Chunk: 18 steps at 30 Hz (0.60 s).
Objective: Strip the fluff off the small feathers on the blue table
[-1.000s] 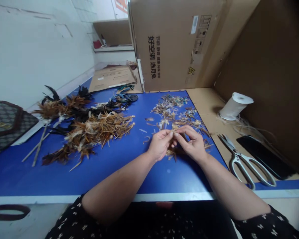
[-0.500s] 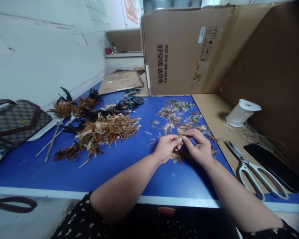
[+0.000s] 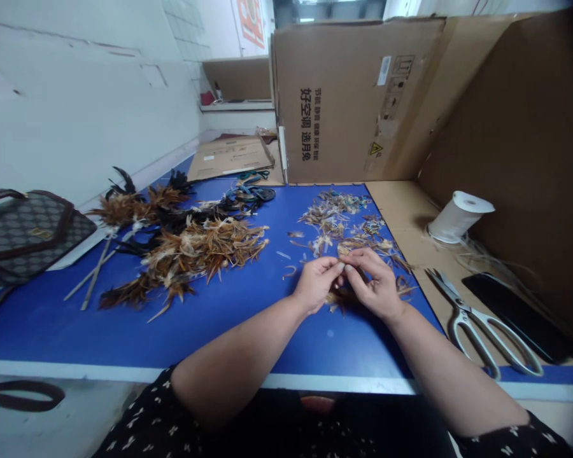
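My left hand [image 3: 318, 283] and my right hand [image 3: 375, 286] meet above the blue table, thumbs and forefingers pinched together at the tips. Between them is a brown feather [image 3: 361, 275], mostly covered by the fingers. Beneath the hands lie more brown feathers [image 3: 335, 300]. Just beyond, a loose heap of small grey and tan feathers [image 3: 332, 213] spreads toward the back. To the left rests a big pile of golden-brown feathers [image 3: 205, 248], with dark feather bunches behind it.
Silver scissors [image 3: 468, 312] and a black flat object [image 3: 520, 318] lie at right on cardboard, near a white spool [image 3: 461, 216]. A tall cardboard box [image 3: 353, 108] walls the back. A patterned handbag [image 3: 33, 235] sits at far left, with crossed thin sticks [image 3: 97, 272] beside it.
Both hands have shifted very slightly left in the picture, still pinched together. The whole view has moved a little; the feather piles lie as before.
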Tool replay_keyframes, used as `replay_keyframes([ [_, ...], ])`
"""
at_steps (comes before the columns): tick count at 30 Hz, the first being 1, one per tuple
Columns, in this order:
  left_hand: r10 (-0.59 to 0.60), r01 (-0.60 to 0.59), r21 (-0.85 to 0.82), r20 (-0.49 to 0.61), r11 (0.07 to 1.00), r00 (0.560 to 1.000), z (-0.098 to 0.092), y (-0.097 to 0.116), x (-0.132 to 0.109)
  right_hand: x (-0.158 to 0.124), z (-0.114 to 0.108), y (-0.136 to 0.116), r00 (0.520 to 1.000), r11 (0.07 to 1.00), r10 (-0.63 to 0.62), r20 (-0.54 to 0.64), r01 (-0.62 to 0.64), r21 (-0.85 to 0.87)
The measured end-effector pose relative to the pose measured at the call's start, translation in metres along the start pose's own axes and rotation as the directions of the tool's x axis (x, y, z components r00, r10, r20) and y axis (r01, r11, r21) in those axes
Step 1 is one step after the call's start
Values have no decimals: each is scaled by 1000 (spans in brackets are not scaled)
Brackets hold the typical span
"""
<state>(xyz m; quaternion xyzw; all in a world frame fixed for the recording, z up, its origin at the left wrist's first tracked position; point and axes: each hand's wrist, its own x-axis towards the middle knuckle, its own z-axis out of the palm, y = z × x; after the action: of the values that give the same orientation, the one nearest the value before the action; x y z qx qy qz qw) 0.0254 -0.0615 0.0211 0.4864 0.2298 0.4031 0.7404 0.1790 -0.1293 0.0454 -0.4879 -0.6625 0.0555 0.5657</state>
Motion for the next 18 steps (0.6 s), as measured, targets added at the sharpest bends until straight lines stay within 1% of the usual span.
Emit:
replay_keyframes([
  [3,16,-16,61,4,998,1000,-1,2,0,-1,0,-1,1000,1000,5,-6,-5,0],
  [7,24,-32,172,48,985,999,-2,7,-2,0,-3,-1,999,999,34,-15,-34,-7],
  [11,12,-33,230,95,973,995,-2,9,-3,1,-3,-4,997,998,67,24,-66,-23],
  [14,25,-43,235,81,971,996,-3,7,-2,2,-6,-9,992,992,107,64,-102,-71],
  [16,42,-54,239,57,970,997,-3,6,-1,5,-19,-13,985,984,139,104,-126,-130],
  [18,48,-57,245,42,968,998,-4,4,0,12,-48,-12,974,965,182,135,-150,-216],
])
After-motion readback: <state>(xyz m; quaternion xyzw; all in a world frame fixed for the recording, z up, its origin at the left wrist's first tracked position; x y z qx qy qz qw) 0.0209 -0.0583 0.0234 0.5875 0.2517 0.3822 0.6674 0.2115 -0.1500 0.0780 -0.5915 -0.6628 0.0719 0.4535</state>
